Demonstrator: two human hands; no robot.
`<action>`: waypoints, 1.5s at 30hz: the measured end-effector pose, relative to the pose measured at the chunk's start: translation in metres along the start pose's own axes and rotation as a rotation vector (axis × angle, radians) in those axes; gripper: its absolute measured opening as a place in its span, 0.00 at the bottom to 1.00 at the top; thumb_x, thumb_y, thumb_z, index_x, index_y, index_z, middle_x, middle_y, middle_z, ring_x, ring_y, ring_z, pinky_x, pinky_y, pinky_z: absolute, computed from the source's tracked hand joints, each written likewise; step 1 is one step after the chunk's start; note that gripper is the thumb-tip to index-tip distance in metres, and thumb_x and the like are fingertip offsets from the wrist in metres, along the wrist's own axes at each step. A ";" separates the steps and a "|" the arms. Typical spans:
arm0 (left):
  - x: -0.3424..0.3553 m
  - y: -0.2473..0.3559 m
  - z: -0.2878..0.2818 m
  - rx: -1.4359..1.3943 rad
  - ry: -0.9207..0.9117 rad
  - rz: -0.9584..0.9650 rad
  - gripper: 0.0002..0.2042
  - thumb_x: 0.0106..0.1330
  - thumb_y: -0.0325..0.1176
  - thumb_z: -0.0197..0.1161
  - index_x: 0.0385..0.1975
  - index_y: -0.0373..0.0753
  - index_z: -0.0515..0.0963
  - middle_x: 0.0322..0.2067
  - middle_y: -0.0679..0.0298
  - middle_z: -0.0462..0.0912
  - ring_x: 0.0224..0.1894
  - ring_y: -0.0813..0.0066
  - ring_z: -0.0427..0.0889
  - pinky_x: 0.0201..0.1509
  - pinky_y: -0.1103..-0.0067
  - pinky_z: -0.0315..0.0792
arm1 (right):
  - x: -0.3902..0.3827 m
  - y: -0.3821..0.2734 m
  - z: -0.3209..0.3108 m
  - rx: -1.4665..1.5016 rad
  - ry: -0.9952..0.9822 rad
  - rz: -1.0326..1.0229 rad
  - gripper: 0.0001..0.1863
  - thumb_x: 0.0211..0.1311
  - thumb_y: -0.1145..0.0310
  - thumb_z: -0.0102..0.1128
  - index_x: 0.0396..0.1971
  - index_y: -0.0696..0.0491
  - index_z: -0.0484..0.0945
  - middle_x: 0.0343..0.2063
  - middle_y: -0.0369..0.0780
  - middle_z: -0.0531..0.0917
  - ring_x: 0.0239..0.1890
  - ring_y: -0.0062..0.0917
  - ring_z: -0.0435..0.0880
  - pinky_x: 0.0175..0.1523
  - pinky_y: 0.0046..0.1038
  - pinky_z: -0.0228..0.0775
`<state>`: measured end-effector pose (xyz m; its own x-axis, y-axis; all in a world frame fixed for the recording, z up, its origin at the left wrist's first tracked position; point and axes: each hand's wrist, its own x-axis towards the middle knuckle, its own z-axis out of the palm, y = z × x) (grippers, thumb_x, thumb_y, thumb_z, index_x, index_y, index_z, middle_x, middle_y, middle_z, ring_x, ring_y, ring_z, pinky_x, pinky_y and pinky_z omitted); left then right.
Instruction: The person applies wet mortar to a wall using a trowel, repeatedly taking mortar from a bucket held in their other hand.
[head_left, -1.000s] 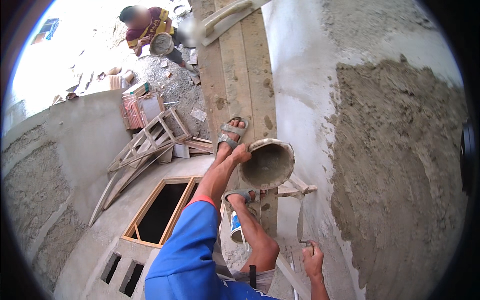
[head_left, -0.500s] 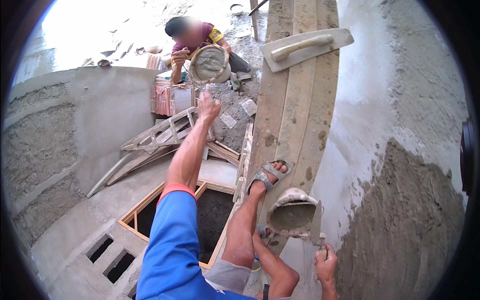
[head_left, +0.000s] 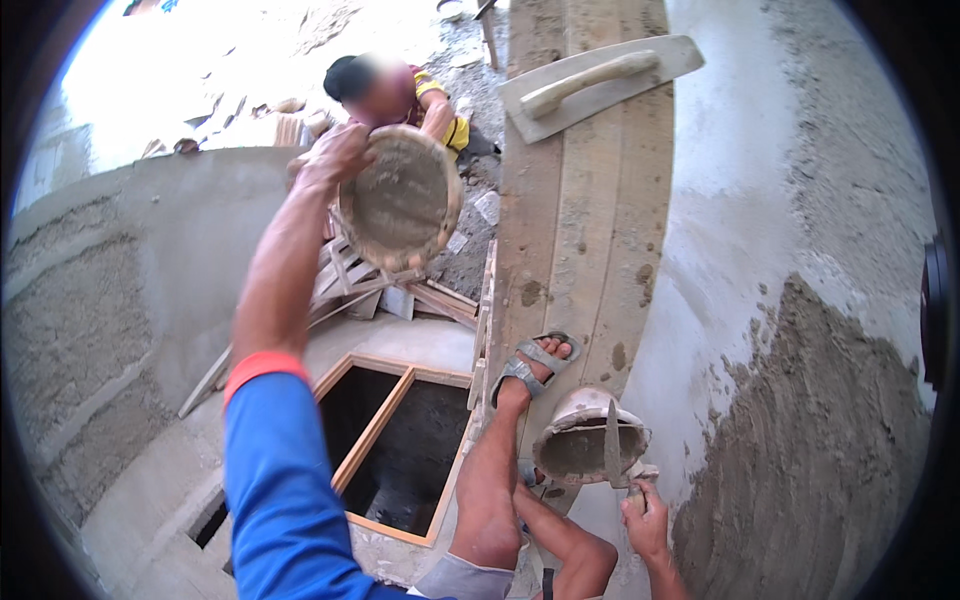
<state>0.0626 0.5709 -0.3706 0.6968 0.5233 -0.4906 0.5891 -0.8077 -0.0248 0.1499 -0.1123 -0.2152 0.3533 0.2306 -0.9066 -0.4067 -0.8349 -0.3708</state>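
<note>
My left hand (head_left: 338, 158), arm stretched forward, is closed at the upper left rim of a bucket (head_left: 452, 180) with wet grey mortar inside. Whether the fingers grip its rim or a handle, I cannot tell. The bucket tilts with its mouth toward me. Close behind it crouches a co-worker (head_left: 430, 88), one hand hidden by the bucket. Low at the right, my right hand (head_left: 646, 520) is closed round the handle of a pointed trowel (head_left: 613, 445). The trowel's blade stands up in front of the mouth of a second mortar-crusted bucket (head_left: 582, 400) on the planks.
A large float (head_left: 600, 85) lies on the plank walkway (head_left: 590, 230), where my sandalled foot (head_left: 538, 365) stands. Left of my leg is a wood-framed opening (head_left: 405, 450) over a dark drop. Wooden scraps (head_left: 440, 300) lie beyond it. Wet mortar (head_left: 800, 430) covers part of the right wall.
My left hand has gone from pointing fingers to holding the bucket, now nearer me and away from the co-worker. My right hand and trowel have shifted slightly left.
</note>
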 end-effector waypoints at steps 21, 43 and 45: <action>-0.095 0.284 -0.205 0.107 -0.299 0.660 0.20 0.63 0.50 0.57 0.23 0.38 0.82 0.19 0.53 0.80 0.23 0.57 0.81 0.23 0.64 0.71 | -0.139 -0.032 -0.029 0.258 0.076 -0.176 0.18 0.56 0.73 0.57 0.47 0.60 0.72 0.19 0.33 0.74 0.20 0.14 0.72 0.27 0.20 0.68; 0.010 0.376 -0.113 0.543 -0.090 0.693 0.09 0.61 0.37 0.56 0.34 0.49 0.85 0.40 0.68 0.84 0.48 0.71 0.78 0.48 0.73 0.68 | -0.162 -0.041 -0.016 0.312 0.194 -0.094 0.18 0.58 0.68 0.60 0.46 0.61 0.72 0.19 0.37 0.76 0.20 0.19 0.75 0.27 0.24 0.69; 0.014 0.361 -0.116 0.538 -0.166 0.622 0.11 0.61 0.35 0.56 0.39 0.46 0.83 0.46 0.62 0.80 0.53 0.67 0.74 0.53 0.70 0.66 | -0.155 -0.039 -0.017 0.303 0.191 -0.072 0.18 0.58 0.68 0.60 0.45 0.61 0.72 0.19 0.37 0.77 0.20 0.19 0.75 0.27 0.24 0.69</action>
<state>0.3324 0.3183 -0.2857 0.7360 -0.0729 -0.6730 -0.1876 -0.9772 -0.0993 0.1247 -0.1242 -0.0569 0.5293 0.1615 -0.8329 -0.5966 -0.6272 -0.5008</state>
